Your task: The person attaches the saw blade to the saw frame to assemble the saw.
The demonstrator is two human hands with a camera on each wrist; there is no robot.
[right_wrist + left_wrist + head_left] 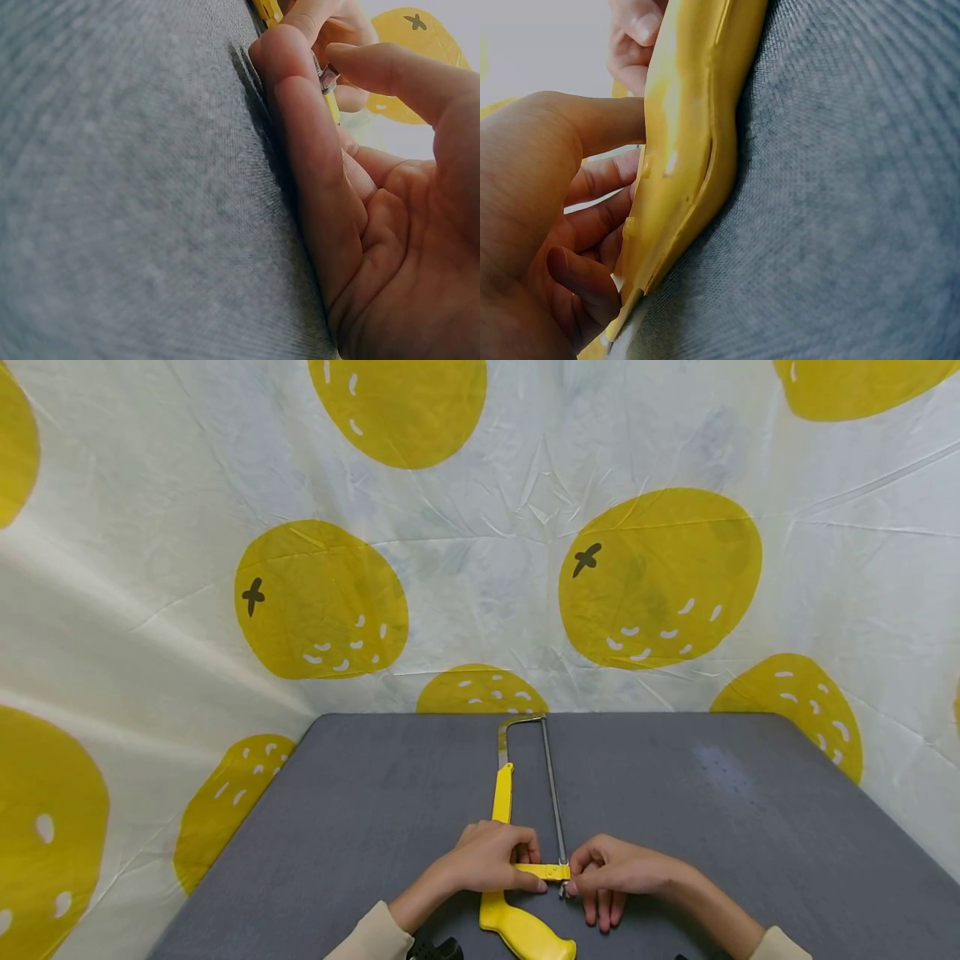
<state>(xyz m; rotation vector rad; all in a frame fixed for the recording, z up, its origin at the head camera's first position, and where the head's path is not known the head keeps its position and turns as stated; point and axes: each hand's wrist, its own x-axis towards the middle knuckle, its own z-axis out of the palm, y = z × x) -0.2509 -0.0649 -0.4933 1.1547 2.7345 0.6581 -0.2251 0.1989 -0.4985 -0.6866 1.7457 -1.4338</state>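
A hacksaw (525, 928) with a yellow handle and frame lies on the grey table, its steel bow pointing away from me. Its blade (553, 793) runs along the right side, joined to a short yellow cross arm at the near end. My left hand (495, 857) reaches over the frame and grips that cross arm between thumb and fingers. A small metal wing nut (563, 890) sticks out at the near end of the blade. Thumb and fingers of my right hand (390, 217) pinch at the wing nut, partly hiding it; the lower fingers rest on the table.
The dark grey table (675, 793) spreads to both sides of the saw. Behind and around it hangs a white cloth (480, 602) printed with yellow fruit. A small black object (438, 949) shows by the left sleeve at the bottom edge.
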